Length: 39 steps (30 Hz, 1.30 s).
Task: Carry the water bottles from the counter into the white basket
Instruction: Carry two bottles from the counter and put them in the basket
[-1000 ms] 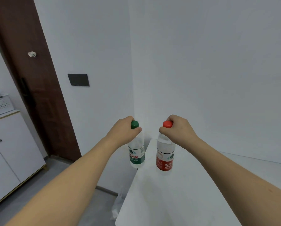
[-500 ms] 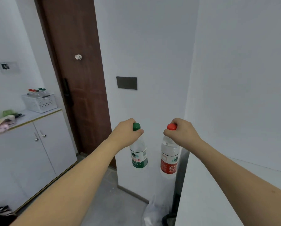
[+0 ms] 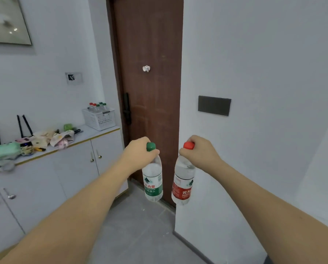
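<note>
Seen from the head camera, a person holds two water bottles out at arm's length in a white-walled entryway. The left hand [image 3: 138, 153] has its grip curled around the neck of the green bottle [image 3: 153, 184], just under the green cap, so the bottle hangs upright in the air. The right hand [image 3: 199, 152] has its grip clamped the same way on the neck of the red bottle [image 3: 183, 184], below its red cap; that bottle hangs slightly tilted. The two bottles are side by side, near each other but not touching, both above the grey floor [image 3: 136, 235] and in front of a brown door [image 3: 149, 92].

To the left, well apart from the hands, a white basket [image 3: 100, 119] stands at the far end of a tabletop [image 3: 94, 133] over white cabinets [image 3: 64, 178], just beside the door. Several bottles with red and green caps already stand inside the basket. Nearer along the tabletop lies a clutter of cloth and small items [image 3: 50, 139], too blurred to identify. A dark plate [image 3: 214, 105] is fixed to the wall on the right.
</note>
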Available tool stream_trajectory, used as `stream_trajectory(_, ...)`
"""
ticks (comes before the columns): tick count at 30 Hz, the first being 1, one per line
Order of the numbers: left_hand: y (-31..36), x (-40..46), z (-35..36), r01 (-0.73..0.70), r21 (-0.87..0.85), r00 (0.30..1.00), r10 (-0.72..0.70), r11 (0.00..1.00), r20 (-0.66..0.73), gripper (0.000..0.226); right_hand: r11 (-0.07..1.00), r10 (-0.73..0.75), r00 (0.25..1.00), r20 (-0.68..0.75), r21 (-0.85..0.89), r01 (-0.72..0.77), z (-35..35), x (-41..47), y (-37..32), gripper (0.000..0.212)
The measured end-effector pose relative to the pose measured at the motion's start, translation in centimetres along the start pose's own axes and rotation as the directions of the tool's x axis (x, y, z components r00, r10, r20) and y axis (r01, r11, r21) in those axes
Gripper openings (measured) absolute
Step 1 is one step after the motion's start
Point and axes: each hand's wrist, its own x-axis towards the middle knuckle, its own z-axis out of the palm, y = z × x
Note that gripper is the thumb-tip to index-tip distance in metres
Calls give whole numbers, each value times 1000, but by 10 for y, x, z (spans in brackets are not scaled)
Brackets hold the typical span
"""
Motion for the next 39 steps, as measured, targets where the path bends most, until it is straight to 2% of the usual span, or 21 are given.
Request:
stream_trajectory(3,-33,25,-17,31,13,999,-31,999,-24,19,999,-53,997,65,-1,53,35,41,-15,18)
stream_trajectory(9,-103,83,-58,48,61,998,-45,997,-54,20,995,-91,991,99,37,87,111,120,-46,16)
stream_trajectory(20,-244,215,-122,29,46,996,-25,999,-83,21,995,-83,993,83,61,78,247,261,-108,17)
stream_trajectory(24,-292,260,-133,47,53,996,-43,997,-82,23,994,-80,990,113,80,71,291,313,-124,17)
stream_trajectory(36,-404,411,-167,147,86,973,-128,985,-190,25,978,-165,968,187,155,137,409,489,-153,23)
stream_trajectory(39,-429,443,-175,157,95,968,-134,983,-213,25,972,-182,963,197,183,146,435,525,-159,17)
